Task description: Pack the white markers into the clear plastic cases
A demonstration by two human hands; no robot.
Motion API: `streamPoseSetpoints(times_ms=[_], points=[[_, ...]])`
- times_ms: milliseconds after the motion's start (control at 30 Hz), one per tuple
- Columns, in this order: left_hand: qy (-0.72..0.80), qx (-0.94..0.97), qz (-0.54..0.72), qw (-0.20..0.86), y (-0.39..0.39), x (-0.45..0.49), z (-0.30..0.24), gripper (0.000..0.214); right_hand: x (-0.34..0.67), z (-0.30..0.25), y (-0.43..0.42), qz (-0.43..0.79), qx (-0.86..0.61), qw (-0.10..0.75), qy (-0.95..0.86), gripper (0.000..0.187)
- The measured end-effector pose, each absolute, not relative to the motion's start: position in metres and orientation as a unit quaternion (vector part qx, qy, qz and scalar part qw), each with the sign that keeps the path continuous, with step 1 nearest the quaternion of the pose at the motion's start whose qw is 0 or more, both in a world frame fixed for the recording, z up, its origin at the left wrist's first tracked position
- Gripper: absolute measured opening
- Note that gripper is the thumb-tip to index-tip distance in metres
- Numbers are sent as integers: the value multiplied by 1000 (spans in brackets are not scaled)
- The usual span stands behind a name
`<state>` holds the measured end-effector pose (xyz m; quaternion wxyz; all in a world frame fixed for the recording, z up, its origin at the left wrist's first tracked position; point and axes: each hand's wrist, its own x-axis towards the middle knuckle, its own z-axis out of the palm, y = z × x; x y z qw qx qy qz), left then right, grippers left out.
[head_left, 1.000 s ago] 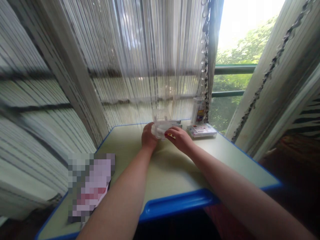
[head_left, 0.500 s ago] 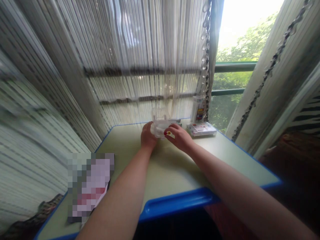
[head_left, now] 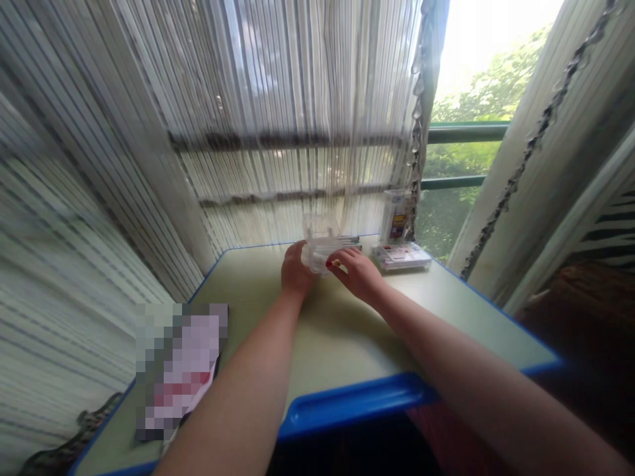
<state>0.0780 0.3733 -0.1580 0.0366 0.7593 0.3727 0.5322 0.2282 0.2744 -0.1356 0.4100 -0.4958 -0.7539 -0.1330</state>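
Observation:
A small clear plastic box (head_left: pixel 321 228) stands at the far middle of the table with its lid raised. Round its left side curl the fingers of my left hand (head_left: pixel 296 270), holding it. My right hand (head_left: pixel 353 270) is at the box's front right, thumb and forefinger closed together in a pinch. A small pale bit shows between those fingertips, with a red spot beside it; it is too small to name. Behind my right hand lie thin dark-tipped sticks (head_left: pixel 351 239), partly hidden. What the box holds is blurred.
A flat clear case (head_left: pixel 403 255) lies right of my right hand, with a tall clear container (head_left: pixel 394 217) behind it. A blurred-out flat object (head_left: pixel 186 363) rests at the table's left. The table (head_left: pixel 342 344) has a blue edge; striped curtains (head_left: pixel 278 99) hang behind.
Both hands stay at the box, nearly unmoved. The small yellowish bit at my right fingertips shows less and looks paler. The whole view has shifted very slightly.

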Motion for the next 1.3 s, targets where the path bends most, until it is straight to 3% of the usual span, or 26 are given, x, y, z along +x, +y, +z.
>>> streamPoseSetpoints(times_ms=[167,333,533,833,1067,1300], points=[[373,761,527,57,370,81,-156,42,218,-131,268,-150,-471,402,-771,10],[369,759,533,67,367,84,-154,29,211,-129,264,-158,-461,418,-767,16],[373,774,511,27,362,86,-150,19,211,-131,266,-162,-482,410,-757,16],[386,763,517,38,362,86,-151,23,212,-134,265,-202,-481,397,-755,21],[395,760,515,34,366,82,-152,31,238,-142,284,-203,-573,474,-637,33],[402,749,525,28,369,81,-155,36,266,-163,307,-72,-731,262,-626,44]])
